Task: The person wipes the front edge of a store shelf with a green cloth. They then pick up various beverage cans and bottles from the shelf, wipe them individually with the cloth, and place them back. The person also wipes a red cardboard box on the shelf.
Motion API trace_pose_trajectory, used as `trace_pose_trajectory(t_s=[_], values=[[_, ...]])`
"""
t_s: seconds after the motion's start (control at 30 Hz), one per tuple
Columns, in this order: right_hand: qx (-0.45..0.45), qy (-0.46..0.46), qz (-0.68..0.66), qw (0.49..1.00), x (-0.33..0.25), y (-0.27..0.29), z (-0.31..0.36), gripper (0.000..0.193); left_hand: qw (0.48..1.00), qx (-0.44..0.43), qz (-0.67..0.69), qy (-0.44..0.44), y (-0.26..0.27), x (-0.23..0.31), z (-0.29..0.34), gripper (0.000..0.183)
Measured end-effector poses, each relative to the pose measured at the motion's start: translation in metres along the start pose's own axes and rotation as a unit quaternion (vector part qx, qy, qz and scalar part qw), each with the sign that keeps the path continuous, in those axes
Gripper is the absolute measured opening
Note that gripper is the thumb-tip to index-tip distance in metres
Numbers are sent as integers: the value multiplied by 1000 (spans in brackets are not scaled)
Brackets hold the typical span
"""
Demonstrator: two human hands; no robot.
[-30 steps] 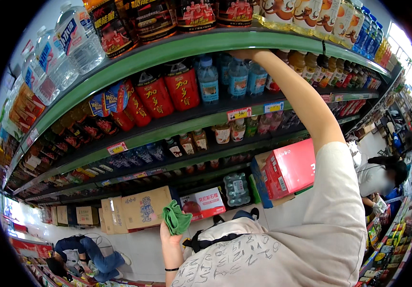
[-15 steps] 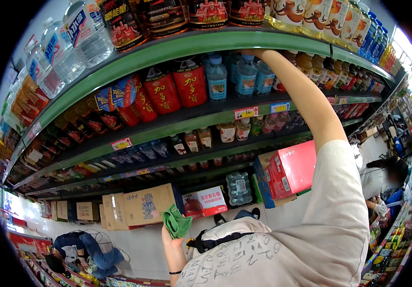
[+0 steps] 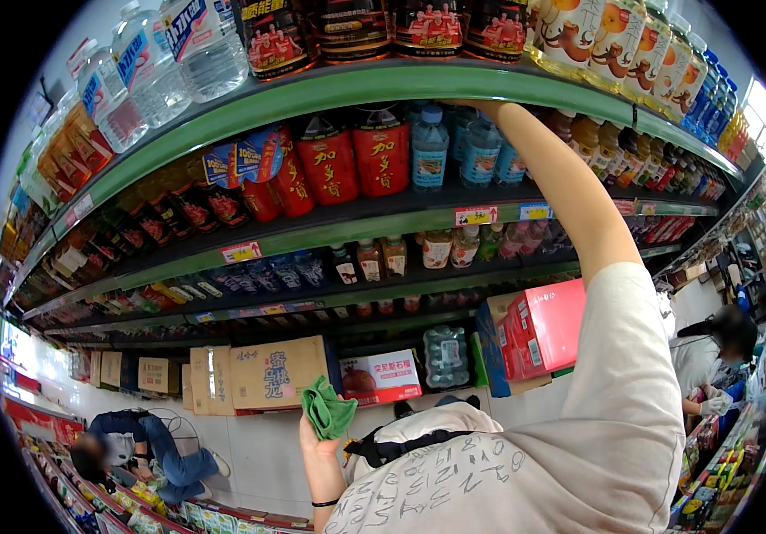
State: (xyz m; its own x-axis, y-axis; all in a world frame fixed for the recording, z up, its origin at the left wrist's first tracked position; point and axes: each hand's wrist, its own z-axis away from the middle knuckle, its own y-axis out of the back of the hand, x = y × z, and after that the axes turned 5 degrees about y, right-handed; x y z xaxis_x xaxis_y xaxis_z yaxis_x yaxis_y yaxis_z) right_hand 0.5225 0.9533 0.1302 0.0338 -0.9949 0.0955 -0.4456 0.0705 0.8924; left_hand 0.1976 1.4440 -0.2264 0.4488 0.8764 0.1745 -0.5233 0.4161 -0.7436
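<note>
My left hand (image 3: 314,436) is closed round a folded green cloth (image 3: 328,408), held low in front of the shelving. My right arm stretches up to the shelf below the top one. Only the back part of my right hand (image 3: 486,107) shows there; its fingers are hidden behind the top shelf's green edge (image 3: 338,98). Below and around that hand stand blue-capped bottles with light blue labels (image 3: 481,158). To their left are red drink multipacks (image 3: 381,158), and to the right a row of juice bottles (image 3: 610,142).
Large clear water bottles (image 3: 205,53) and dark drink bottles (image 3: 427,27) line the top shelf. Cardboard boxes (image 3: 254,378), a white carton (image 3: 381,377) and a red box (image 3: 543,325) sit at the shelving's foot. One person (image 3: 156,458) crouches at lower left; another (image 3: 712,351) is at right.
The view has shifted, so the shelves appear farther right and slightly lower. My right hand has slid a little leftward along the shelf. The cloth stays in my left hand.
</note>
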Motion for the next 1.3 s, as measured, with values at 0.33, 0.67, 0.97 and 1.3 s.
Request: trace_pose_trajectory(t_s=[0.33, 0.67, 0.97, 1.3], values=[[4, 1, -5, 1000, -4, 5, -1, 49, 1000, 2, -12, -18, 4, 0, 1, 30], [4, 5, -11, 1000, -6, 7, -1, 48, 1000, -10, -1, -12, -9, 4, 3, 31], [7, 11, -17, 1000, -6, 7, -4, 48, 1000, -16, -5, 2, -15, 3, 9, 29], [6, 44, -34, 998, -16, 17, 6, 48, 1000, 7, 22, 12, -19, 3, 6, 30]])
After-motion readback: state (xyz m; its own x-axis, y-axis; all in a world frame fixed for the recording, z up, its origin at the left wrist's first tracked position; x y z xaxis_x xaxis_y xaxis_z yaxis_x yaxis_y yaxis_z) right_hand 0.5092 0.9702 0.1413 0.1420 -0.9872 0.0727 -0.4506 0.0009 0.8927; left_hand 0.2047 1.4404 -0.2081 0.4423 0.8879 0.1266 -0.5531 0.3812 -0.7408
